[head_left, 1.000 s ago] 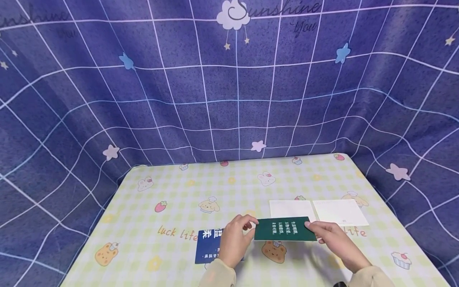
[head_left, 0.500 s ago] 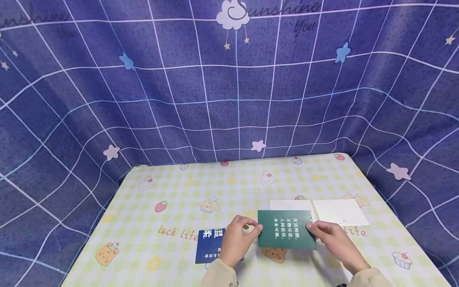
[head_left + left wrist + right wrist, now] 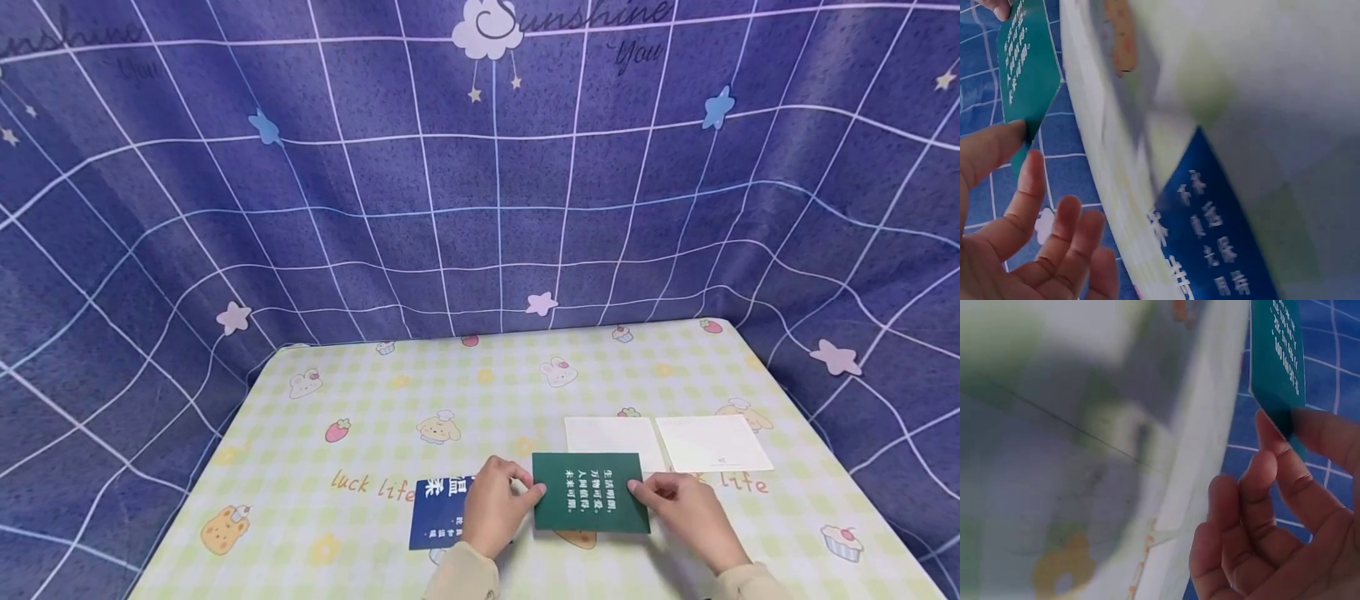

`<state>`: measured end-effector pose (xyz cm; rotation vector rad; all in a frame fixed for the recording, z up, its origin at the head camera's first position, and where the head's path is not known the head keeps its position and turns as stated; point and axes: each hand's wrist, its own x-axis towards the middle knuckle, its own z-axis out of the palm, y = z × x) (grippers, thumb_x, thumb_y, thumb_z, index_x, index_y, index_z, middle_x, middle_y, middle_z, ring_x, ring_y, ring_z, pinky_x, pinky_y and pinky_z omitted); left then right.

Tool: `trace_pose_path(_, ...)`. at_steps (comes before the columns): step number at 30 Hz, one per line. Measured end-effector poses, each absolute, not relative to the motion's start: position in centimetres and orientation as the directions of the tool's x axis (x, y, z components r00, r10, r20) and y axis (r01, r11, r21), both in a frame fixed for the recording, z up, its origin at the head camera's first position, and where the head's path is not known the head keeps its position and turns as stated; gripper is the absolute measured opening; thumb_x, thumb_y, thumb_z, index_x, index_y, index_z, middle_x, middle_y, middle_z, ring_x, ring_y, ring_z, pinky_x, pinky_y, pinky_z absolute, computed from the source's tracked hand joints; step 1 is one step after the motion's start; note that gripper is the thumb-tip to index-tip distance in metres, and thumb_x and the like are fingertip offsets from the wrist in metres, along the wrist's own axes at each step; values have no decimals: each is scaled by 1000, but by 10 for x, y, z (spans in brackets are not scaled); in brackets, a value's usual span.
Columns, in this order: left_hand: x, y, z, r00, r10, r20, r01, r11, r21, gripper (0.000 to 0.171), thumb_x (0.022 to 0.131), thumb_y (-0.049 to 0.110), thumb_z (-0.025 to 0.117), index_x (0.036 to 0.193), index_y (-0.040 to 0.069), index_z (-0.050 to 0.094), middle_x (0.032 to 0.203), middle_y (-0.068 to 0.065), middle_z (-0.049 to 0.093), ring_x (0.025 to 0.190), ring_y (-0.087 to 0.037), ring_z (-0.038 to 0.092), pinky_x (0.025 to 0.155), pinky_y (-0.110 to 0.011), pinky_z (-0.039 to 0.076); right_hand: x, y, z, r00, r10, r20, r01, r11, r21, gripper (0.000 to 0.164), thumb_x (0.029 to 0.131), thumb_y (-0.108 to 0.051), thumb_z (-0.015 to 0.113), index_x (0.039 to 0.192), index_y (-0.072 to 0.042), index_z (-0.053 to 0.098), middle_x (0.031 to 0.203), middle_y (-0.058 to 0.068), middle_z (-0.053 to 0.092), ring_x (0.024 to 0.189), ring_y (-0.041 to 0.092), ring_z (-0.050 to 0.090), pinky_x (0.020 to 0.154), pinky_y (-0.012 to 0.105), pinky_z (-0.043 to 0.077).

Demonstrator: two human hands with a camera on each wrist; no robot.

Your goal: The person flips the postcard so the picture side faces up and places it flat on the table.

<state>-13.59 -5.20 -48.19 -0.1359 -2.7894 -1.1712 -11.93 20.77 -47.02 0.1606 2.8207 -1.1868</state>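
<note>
my l hand (image 3: pixel 501 507) pinches green card (image 3: pixel 591 493) at its l edge, thumb + forefinger; other fingers loosely bent, off it. my r hand (image 3: pixel 692 512) has same grip, r edge. card held up off tablecloth (image 3: pixel 375 400), btwn hands, white print showing. blue card (image 3: pixel 438 515) on cloth, partly hidden by l hand. just beyond, side by side: l white card (image 3: pixel 609 435), partly behind green one, + r white card (image 3: pixel 712 443).
</note>
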Motion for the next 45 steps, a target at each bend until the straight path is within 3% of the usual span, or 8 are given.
trace_pose_path(5, -134, -50, -490, -985, 17, 172, 122, 777, 617, 26, 75, 27, 89, 67, 22, 65, 87, 2, 59, 79, -19, 60, 76, -40, 50, -120, 203, -479, -988, 75, -136, 146, 749, -646, 27, 93, -34, 72, 73, -16, 66, 71, -3, 56, 70, 17, 48, 67, 34, 37)
trace_pose_path(15, -135, -49, -494, -987, 17, 162, 103, 837, 538, 31, 72, 27, 91, 63, 22, 62, 81, 3, 54, 78, -20, 58, 77, -44, 50, -120, 194, -487, -975, 100, -198, 200, 782, -590, 29, 94, -36, 69, 74, -15, 67, 63, -3, 51, 65, 17, 47, 62, 34, 35)
trace_pose_path(31, -136, -48, -497, -984, 43, 170, 112, 899, 424, 32, 70, 29, 92, 62, 20, 62, 80, 2, 53, 76, -20, 57, 75, -42, 49, -121, 188, -490, -968, 110, -227, 219, 812, -541, 31, 93, -35, 70, 68, -18, 64, 61, -3, 52, 62, 18, 47, 58, 32, 33)
trace_pose_path(45, -136, -49, -500, -970, 92, 224, 164, 930, 328, 36, 69, 32, 92, 59, 21, 59, 76, 3, 50, 71, -18, 53, 71, -40, 47, -119, 184, -494, -983, 110, -148, 170, 852, -495, 40, 91, -32, 73, 59, -17, 54, 53, -5, 46, 52, 15, 44, 51, 30, 33)
